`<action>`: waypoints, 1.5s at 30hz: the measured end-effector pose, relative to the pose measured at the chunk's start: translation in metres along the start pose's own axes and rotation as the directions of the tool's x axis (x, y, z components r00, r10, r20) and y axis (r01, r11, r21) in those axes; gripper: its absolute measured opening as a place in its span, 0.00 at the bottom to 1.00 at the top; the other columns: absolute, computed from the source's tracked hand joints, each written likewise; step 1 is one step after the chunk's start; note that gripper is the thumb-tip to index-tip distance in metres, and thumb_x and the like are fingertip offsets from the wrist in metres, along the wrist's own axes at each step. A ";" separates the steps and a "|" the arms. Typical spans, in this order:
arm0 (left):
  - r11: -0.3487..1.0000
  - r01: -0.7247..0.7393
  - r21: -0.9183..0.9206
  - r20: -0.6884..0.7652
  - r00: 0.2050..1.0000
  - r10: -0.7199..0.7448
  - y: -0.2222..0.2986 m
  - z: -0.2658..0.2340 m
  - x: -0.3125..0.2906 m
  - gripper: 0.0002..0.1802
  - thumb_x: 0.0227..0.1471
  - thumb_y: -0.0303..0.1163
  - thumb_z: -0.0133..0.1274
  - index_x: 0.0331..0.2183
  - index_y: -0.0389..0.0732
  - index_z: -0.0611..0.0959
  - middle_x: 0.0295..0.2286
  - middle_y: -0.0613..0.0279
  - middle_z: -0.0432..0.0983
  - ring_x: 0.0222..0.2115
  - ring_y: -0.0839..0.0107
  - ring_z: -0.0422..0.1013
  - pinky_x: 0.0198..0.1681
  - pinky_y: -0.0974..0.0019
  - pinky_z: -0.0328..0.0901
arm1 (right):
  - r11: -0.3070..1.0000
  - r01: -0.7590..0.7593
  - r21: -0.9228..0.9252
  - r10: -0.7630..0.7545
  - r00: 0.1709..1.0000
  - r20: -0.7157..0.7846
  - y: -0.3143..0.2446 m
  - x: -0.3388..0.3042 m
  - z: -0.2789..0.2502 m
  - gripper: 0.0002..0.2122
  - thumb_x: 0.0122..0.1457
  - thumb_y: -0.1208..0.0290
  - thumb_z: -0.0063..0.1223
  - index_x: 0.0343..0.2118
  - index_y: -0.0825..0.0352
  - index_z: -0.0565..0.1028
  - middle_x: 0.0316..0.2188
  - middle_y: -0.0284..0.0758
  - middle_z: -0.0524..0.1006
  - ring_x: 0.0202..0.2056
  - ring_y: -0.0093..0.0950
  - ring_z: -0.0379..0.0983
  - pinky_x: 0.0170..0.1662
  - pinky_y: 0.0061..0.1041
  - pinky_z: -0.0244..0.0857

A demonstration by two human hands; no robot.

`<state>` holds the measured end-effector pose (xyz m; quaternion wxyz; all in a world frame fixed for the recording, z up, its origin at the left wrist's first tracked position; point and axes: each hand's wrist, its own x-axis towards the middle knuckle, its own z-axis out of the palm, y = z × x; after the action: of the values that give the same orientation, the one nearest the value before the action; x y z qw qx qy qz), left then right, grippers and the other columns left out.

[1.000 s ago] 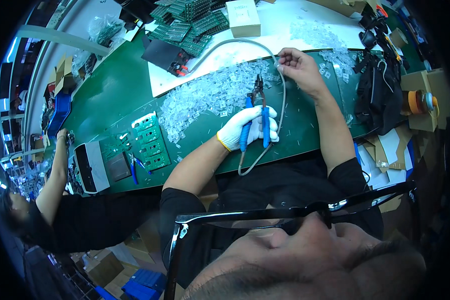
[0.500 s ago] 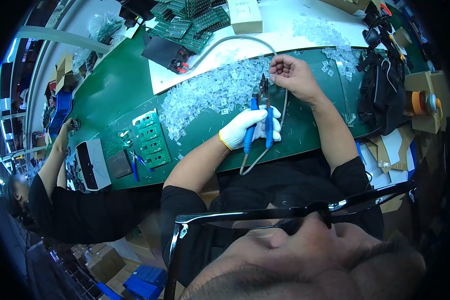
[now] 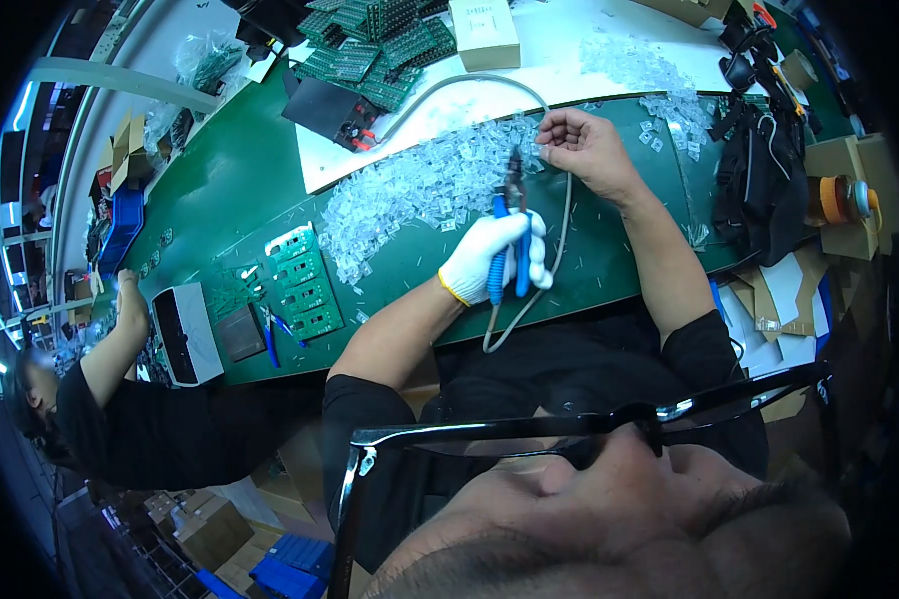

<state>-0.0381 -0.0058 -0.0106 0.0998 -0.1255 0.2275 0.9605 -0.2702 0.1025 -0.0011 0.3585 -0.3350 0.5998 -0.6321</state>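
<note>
Two hands meet over the heap of clear plastic clips (image 3: 420, 190), which serves as the marker for everything here. The left hand (image 3: 494, 262), in a white glove, sits at the heap's near right edge, closed around the blue handles of a small pair of cutters (image 3: 509, 235) whose dark nose points up and away from the person. The bare right hand (image 3: 584, 150) hovers just to the right of the heap, its fingers pinched narrow on something too small to make out, right at the cutter's tip. A grey cable (image 3: 559, 250) curves past that hand and runs back toward the person, to the right of the heap.

To do this well, I judge that the pinched piece should be held still and square to the blades, with the fingertips kept clear of the nose before the handles close. A short, firm squeeze likely suits brittle plastic better than a slow one. The loose cable lies close to the tool, so it is worth keeping it out from under the wrist.

Left of the heap lie green circuit boards (image 3: 305, 280); beyond it, more boards (image 3: 370, 45) and a small box (image 3: 484, 32).
</note>
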 end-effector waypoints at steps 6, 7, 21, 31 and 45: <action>0.995 -0.017 -0.095 0.198 0.980 0.036 0.005 -0.012 0.007 0.35 0.61 0.55 0.55 0.54 0.33 0.75 0.42 0.46 0.80 0.42 0.48 0.79 0.57 0.37 0.66 | 0.932 0.038 -0.360 -0.077 0.993 -0.094 -0.010 -0.001 0.011 0.16 0.56 0.76 0.68 0.47 0.69 0.80 0.38 0.30 0.82 0.37 0.16 0.75 0.39 0.18 0.71; 0.996 -0.016 -0.092 0.198 0.980 0.034 0.005 -0.012 0.008 0.35 0.60 0.55 0.56 0.54 0.33 0.74 0.42 0.45 0.80 0.43 0.48 0.79 0.57 0.37 0.66 | 0.902 0.039 -0.430 -0.105 0.986 -0.130 -0.009 0.000 0.010 0.15 0.56 0.76 0.68 0.47 0.69 0.81 0.37 0.30 0.82 0.36 0.16 0.75 0.38 0.19 0.70; 0.994 0.042 -0.105 0.212 0.977 -0.018 0.011 -0.012 0.011 0.35 0.60 0.56 0.56 0.51 0.32 0.76 0.42 0.42 0.79 0.44 0.46 0.78 0.58 0.36 0.67 | 0.440 -0.110 -0.891 -0.593 0.710 -0.380 -0.014 -0.004 -0.069 0.16 0.57 0.63 0.65 0.43 0.67 0.83 0.42 0.45 0.84 0.47 0.44 0.79 0.54 0.40 0.70; 0.992 0.049 -0.116 0.196 0.980 -0.025 0.009 -0.009 0.010 0.33 0.61 0.53 0.56 0.51 0.30 0.76 0.40 0.41 0.80 0.44 0.45 0.78 0.57 0.33 0.68 | 0.166 -0.469 -0.867 -0.320 0.806 -0.498 -0.041 0.058 -0.141 0.39 0.59 0.32 0.52 0.68 0.51 0.68 0.71 0.48 0.60 0.70 0.53 0.55 0.67 0.63 0.51; 0.991 0.085 -0.104 0.140 0.988 -0.070 0.011 -0.001 0.009 0.28 0.63 0.50 0.55 0.47 0.33 0.78 0.38 0.42 0.80 0.41 0.45 0.79 0.53 0.37 0.72 | 0.233 -0.342 -0.910 -0.339 0.849 -0.406 0.003 0.057 -0.158 0.25 0.63 0.52 0.53 0.57 0.64 0.79 0.58 0.44 0.78 0.60 0.46 0.70 0.65 0.40 0.62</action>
<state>-0.0494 -0.0148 -0.0099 0.1454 -0.0739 0.1621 0.9732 -0.4347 0.1357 -0.0138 -0.1081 -0.2940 0.9314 -0.1854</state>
